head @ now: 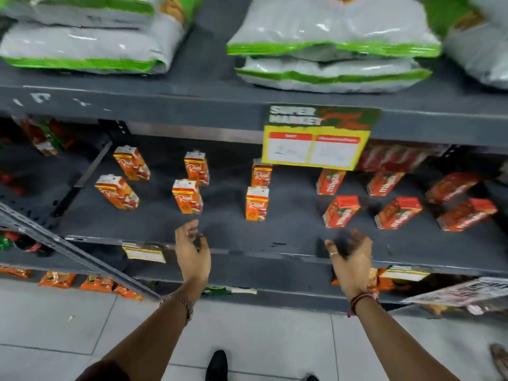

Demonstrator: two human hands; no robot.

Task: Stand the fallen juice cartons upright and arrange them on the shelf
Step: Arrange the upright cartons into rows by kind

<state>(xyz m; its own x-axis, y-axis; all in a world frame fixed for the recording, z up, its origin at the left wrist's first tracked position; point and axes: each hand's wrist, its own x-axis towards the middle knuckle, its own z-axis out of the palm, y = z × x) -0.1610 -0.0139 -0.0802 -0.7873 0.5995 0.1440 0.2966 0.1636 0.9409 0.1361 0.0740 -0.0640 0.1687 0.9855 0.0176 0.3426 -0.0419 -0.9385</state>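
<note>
Your left hand [192,254] and right hand [350,257] both hang loosely open and empty at the front edge of the shelf [288,237]. The juice cartons [257,204] stand spread in two rows further back on that shelf, all clear of your fingers; the nearest one to your left hand [187,196] sits just behind it. They look light, stiff and smooth-sided, so pinch across the two broad faces, mid-height, without squeezing hard.
</note>
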